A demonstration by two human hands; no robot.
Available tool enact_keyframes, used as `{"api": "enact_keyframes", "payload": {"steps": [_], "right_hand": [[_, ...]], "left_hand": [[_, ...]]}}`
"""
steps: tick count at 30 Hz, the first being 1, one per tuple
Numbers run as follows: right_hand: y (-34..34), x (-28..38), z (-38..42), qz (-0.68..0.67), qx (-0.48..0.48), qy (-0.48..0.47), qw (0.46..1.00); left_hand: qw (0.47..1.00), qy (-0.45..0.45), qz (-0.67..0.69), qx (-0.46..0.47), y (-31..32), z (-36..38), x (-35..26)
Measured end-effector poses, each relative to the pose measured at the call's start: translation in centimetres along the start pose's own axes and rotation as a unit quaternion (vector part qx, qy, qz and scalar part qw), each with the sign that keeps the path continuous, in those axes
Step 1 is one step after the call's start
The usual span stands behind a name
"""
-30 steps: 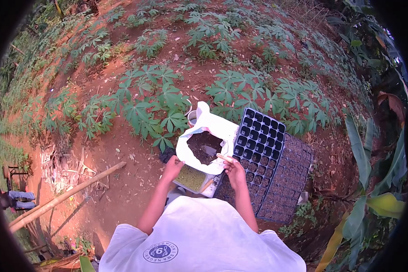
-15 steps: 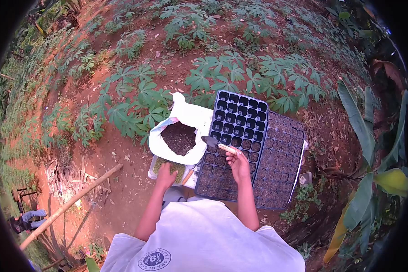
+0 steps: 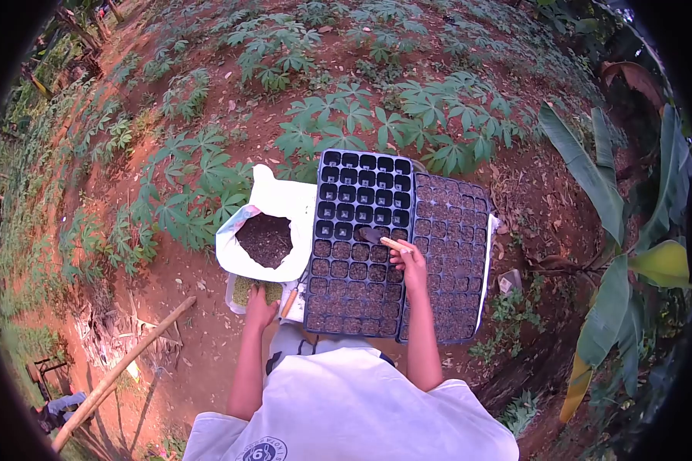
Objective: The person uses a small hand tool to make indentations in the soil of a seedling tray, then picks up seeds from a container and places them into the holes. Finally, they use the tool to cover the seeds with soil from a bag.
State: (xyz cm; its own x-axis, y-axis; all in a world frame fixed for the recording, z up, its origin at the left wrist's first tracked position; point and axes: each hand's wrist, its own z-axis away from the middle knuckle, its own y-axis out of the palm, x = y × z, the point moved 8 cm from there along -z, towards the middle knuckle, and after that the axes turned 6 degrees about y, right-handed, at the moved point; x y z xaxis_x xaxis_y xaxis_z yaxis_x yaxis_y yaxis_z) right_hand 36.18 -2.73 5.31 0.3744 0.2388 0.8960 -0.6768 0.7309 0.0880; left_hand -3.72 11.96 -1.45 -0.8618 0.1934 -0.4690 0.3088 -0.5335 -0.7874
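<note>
My right hand (image 3: pixel 414 270) is closed round the light wooden handle of a small hand trowel (image 3: pixel 370 235). Its dark blade is over the black seedling tray (image 3: pixel 351 270), near the border between bare cells and cells filled with dark soil. My left hand (image 3: pixel 261 309) reaches to a clear tub of greenish granules (image 3: pixel 243 290), fingers stretched out at the granules, their tips partly hard to see. Just beyond it stands an open white sack (image 3: pixel 300 247) holding dark soil (image 3: pixel 264 240).
A second tray (image 3: pixel 447 253), its cells soil-filled, lies against the first on the right. An orange-handled tool (image 3: pixel 289 303) rests beside the tub. Leafy plants (image 3: pixel 346 115) grow ahead, a wooden pole (image 3: pixel 131 361) slants at left, and a person (image 3: pixel 58 407) is at far left.
The view has shifted, so the trays and sack appear further left. The trowel blade has moved from beside the sack to over the tray. My left hand's fingers look more stretched out at the granules.
</note>
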Motion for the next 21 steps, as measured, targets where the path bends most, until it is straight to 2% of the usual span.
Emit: {"api": "enact_keyframes", "payload": {"steps": [1, 5, 6, 8, 11, 18, 19, 21], "right_hand": [[0.4, 0.2, -0.1, 0.000, 0.001, -0.003, 1.000], [2.3, 2.2, 1.1, 0.170, 0.026, -0.138, 0.975], [2.6, 3.2, 1.6, 0.171, 0.029, -0.140, 0.975], [3.4, 5.6, 3.5, 0.261, 0.023, -0.214, 0.941], [3.9, 4.9, 3.3, 0.341, 0.059, -0.204, 0.916], [3.6, 6.0, 4.0, 0.331, 0.045, -0.248, 0.909], [3.7, 5.7, 3.7, 0.357, 0.059, -0.221, 0.905], [3.9, 5.8, 3.6, 0.368, 0.064, -0.228, 0.899]], "left_hand": [[1.000, 0.001, 0.005, -0.003, 0.0, -0.3, 0.0], [1.000, -0.002, 0.002, -0.008, 0.4, -0.2, 0.4], [1.000, -0.001, -0.004, -0.006, 0.4, -0.5, 0.3], [1.000, -0.001, -0.009, -0.003, 0.6, -0.5, 0.3], [1.000, -0.003, -0.010, -0.004, 0.8, -0.6, 0.2], [1.000, -0.021, -0.007, 0.010, 1.0, -0.9, 0.5], [1.000, -0.021, -0.013, 0.011, 1.2, -1.1, 0.7], [0.999, -0.027, -0.018, 0.013, 1.2, -1.1, 0.7]]}}
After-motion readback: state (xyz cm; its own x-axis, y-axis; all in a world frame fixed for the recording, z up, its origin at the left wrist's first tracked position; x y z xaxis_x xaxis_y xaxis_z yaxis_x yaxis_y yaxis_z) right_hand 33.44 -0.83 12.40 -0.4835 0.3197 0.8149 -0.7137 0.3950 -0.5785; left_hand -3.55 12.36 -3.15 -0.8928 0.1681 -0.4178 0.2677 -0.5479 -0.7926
